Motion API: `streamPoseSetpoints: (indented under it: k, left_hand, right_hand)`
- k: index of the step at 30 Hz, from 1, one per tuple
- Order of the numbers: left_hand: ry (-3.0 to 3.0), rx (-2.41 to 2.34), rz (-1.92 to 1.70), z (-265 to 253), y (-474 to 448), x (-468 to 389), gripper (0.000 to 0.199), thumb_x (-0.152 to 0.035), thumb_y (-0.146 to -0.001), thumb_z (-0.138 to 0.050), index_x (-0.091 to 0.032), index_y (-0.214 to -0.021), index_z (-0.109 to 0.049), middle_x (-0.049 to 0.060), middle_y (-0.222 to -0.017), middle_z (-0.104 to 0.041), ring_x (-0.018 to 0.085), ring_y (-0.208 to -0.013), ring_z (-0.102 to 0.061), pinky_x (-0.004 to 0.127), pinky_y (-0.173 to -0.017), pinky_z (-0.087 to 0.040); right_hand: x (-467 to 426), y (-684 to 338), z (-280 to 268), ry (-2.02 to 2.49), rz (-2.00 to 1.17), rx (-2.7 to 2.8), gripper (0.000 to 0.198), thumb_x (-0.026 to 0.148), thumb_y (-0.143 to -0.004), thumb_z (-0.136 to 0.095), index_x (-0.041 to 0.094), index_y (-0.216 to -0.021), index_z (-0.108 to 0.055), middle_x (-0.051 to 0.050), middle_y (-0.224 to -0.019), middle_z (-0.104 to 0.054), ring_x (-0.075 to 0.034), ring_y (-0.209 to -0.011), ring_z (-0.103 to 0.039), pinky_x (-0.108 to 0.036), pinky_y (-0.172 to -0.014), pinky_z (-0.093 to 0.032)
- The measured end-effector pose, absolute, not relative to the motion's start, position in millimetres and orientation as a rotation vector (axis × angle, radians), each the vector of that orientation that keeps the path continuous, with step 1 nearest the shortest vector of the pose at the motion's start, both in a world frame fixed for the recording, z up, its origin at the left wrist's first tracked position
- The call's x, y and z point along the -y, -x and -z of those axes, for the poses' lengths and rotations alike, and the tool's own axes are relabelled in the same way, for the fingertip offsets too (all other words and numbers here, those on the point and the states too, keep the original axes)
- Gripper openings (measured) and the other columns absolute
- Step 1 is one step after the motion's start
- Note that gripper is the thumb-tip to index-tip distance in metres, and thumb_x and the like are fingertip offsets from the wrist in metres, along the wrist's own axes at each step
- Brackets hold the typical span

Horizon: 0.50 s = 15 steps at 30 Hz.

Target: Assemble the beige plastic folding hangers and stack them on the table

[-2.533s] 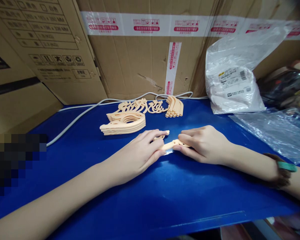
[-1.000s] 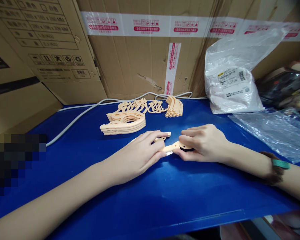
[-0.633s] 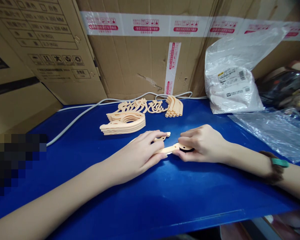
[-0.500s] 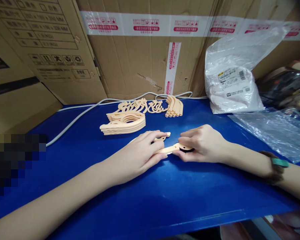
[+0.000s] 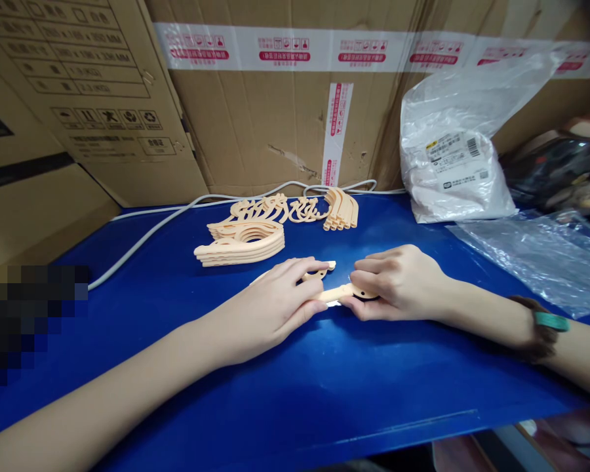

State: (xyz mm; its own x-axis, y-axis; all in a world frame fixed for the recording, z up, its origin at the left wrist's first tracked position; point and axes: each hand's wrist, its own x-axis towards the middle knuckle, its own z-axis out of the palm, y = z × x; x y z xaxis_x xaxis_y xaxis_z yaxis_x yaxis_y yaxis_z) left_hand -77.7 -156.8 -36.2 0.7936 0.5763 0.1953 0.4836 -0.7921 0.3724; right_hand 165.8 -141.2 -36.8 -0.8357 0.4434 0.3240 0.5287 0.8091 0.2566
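My left hand (image 5: 280,298) is closed over a beige plastic hanger part, which lies mostly hidden under the palm. Its straight arm (image 5: 333,295) sticks out past the thumb, and a short curved end (image 5: 329,266) shows beyond the index finger. Pinched between the thumb and fingers of my right hand (image 5: 398,283) is a beige hanger piece with a small dark hole (image 5: 362,294). The two parts meet end to end between my hands, just above the blue table (image 5: 295,393). How they join is hidden by the fingers.
Behind my hands lie stacked beige hanger bodies (image 5: 240,252), loose hooks (image 5: 260,208) and curved arm pieces (image 5: 341,211). A white cable (image 5: 152,242) runs along cardboard boxes (image 5: 255,124). At right are a white plastic bag (image 5: 457,170) and a clear plastic sheet (image 5: 535,259).
The right-hand piece has shifted slightly, and the arm's joined end appears turned a little. Both hands stay almost where they were; the whole view has moved slightly.
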Motion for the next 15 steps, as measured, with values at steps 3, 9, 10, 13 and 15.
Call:
streamPoseSetpoints:
  k: [3, 9, 10, 13, 15]
  left_hand:
    - [-2.669, -0.803, -0.432, 35, 77, 158, 0.026, -0.033, -0.100, -0.037, -0.021, -0.096, -0.059, 0.006, -0.144, -0.045, 0.023, -0.133, -0.039, 0.040, -0.110, -0.035]
    - [-2.542, -0.987, -0.473, 33, 79, 157, 0.028, -0.043, -0.096, -0.042, -0.021, -0.099, -0.058, 0.010, -0.142, -0.047, 0.026, -0.135, -0.038, 0.045, -0.109, -0.035]
    - [-2.525, -1.004, -0.481, 33, 80, 155, 0.027, -0.042, -0.095, -0.044, -0.021, -0.105, -0.058, 0.009, -0.143, -0.045, 0.026, -0.135, -0.038, 0.045, -0.111, -0.033]
    - [-2.495, -0.998, -0.521, 37, 83, 149, 0.029, -0.034, -0.093, -0.049, -0.023, -0.118, -0.056, 0.008, -0.146, -0.043, 0.026, -0.136, -0.038, 0.046, -0.113, -0.031]
    - [-2.477, -0.962, -0.563, 41, 84, 145, 0.032, -0.029, -0.091, -0.050, -0.025, -0.123, -0.055, 0.008, -0.144, -0.045, 0.025, -0.136, -0.039, 0.046, -0.113, -0.032]
  right_hand:
    - [141, -166, 37, 0.703, 0.512, 2.733, 0.043, 0.042, -0.093, -0.042, 0.018, -0.059, -0.052, 0.001, -0.052, -0.053, -0.010, -0.046, -0.042, -0.028, -0.047, -0.019]
    - [145, -168, 36, 0.435, 0.404, 2.729, 0.041, 0.043, -0.090, -0.042, 0.020, -0.056, -0.046, 0.003, -0.050, -0.046, -0.010, -0.045, -0.039, -0.028, -0.048, -0.023]
    - [146, -167, 35, 0.410, 0.363, 2.731, 0.041, 0.043, -0.090, -0.041, 0.021, -0.056, -0.045, 0.003, -0.050, -0.045, -0.011, -0.045, -0.038, -0.028, -0.049, -0.023]
    - [146, -167, 32, 0.405, 0.232, 2.760, 0.044, 0.049, -0.090, -0.041, 0.021, -0.057, -0.044, 0.003, -0.052, -0.044, -0.012, -0.048, -0.036, -0.028, -0.051, -0.024]
    - [145, -165, 31, 0.425, 0.129, 2.789, 0.048, 0.057, -0.091, -0.040, 0.021, -0.059, -0.044, 0.002, -0.054, -0.044, -0.012, -0.052, -0.037, -0.028, -0.054, -0.025]
